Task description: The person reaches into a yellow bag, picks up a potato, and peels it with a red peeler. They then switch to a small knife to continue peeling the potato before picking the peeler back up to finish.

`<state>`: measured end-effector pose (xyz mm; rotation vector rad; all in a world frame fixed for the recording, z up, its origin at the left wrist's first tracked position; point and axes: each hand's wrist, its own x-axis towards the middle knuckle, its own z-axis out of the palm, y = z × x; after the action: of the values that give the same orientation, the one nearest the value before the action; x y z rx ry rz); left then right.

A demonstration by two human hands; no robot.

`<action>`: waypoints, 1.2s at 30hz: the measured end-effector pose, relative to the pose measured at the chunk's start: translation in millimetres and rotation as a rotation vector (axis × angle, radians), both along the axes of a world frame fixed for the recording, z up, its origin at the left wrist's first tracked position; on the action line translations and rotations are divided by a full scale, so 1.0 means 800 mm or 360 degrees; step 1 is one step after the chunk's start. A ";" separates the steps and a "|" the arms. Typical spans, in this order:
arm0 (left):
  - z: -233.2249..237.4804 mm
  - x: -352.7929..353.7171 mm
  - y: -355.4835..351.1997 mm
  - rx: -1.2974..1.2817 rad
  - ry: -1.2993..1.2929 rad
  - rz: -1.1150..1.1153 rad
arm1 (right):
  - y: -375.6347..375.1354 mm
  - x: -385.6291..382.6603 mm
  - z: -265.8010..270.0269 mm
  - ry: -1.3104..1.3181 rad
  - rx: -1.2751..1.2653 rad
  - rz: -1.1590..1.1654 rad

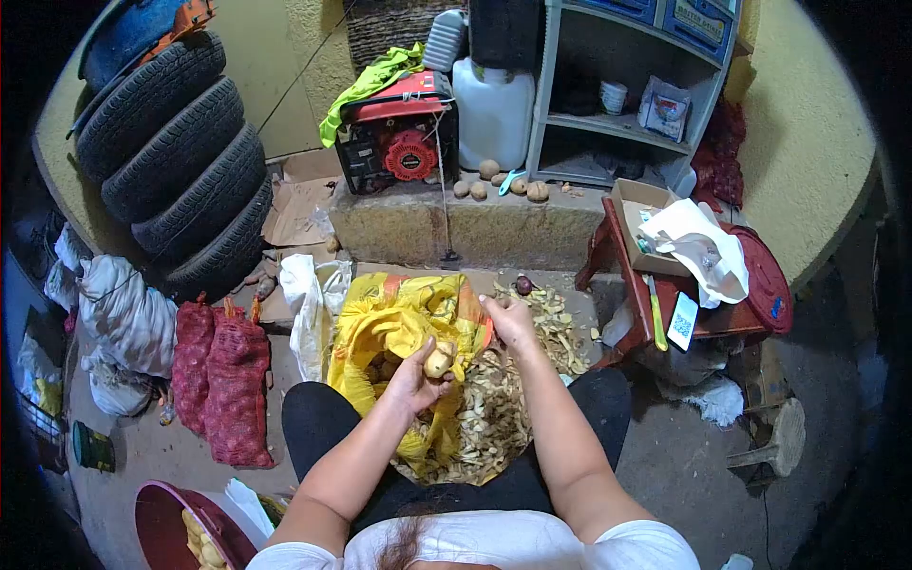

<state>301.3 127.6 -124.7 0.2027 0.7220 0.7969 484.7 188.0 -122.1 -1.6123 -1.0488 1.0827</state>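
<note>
My left hand [418,378] is closed around a pale yellow potato [439,360], its skin largely off. Just right of it, my right hand [510,323] has its fingers closed on a small orange-red tool [489,332] that looks like a peeler; the grip hides most of it. Under both hands lies an open yellow sack [356,366], with potatoes showing dimly inside. Peelings [494,418] are heaped between my legs and spread farther back, where a dark red onion [523,284] rests.
On the left stand red mesh sacks [237,389], stacked tires [180,157] and a maroon tub [166,527] with peeled potatoes. A generator [399,138] and several potatoes [538,191] occupy the ledge. At right, a small table [627,261] bears a yellow-handled knife [655,313] and a phone [682,321].
</note>
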 end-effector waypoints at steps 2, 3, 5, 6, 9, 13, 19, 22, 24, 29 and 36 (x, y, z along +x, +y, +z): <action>-0.003 -0.001 -0.002 0.0053 0.0107 0.0010 | -0.018 0.016 0.044 -0.0243 0.0068 -0.0004; -0.004 -0.003 -0.002 0.0086 0.0032 0.0001 | -0.028 0.027 0.065 -0.0489 0.0140 -0.0004; 0.001 -0.005 -0.004 0.0120 -0.0052 -0.0007 | -0.049 0.061 0.090 -0.0702 0.0106 0.0045; 0.011 -0.008 -0.007 0.0084 -0.0162 -0.0033 | -0.070 0.074 0.111 -0.0873 0.0126 0.0016; 0.025 -0.010 -0.011 -0.0008 -0.0298 -0.0082 | -0.126 0.100 0.131 -0.1440 -0.0083 -0.0025; 0.013 -0.005 -0.011 -0.0074 -0.0336 -0.0124 | -0.173 0.101 0.084 -0.1711 -0.0184 -0.0122; 0.012 0.003 -0.013 -0.0050 -0.0230 -0.0183 | -0.196 0.093 0.069 -0.1945 0.0156 -0.0392; 0.011 0.005 -0.012 -0.0016 -0.0241 -0.0211 | -0.197 0.106 0.057 -0.1922 0.0179 -0.0368; 0.005 0.006 -0.010 -0.0066 -0.0223 -0.0255 | -0.198 0.117 0.054 -0.1838 0.0289 -0.0334; -0.006 0.008 -0.008 -0.0035 -0.0221 -0.0297 | -0.202 0.133 0.054 -0.1734 0.0502 -0.0239; -0.011 0.008 -0.008 -0.0079 -0.0231 -0.0304 | -0.199 0.158 0.060 -0.1373 0.0558 -0.0213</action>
<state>307.8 121.2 -133.4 0.1645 0.5751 0.6046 611.0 28.6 -74.0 -1.8396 -1.5370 0.0476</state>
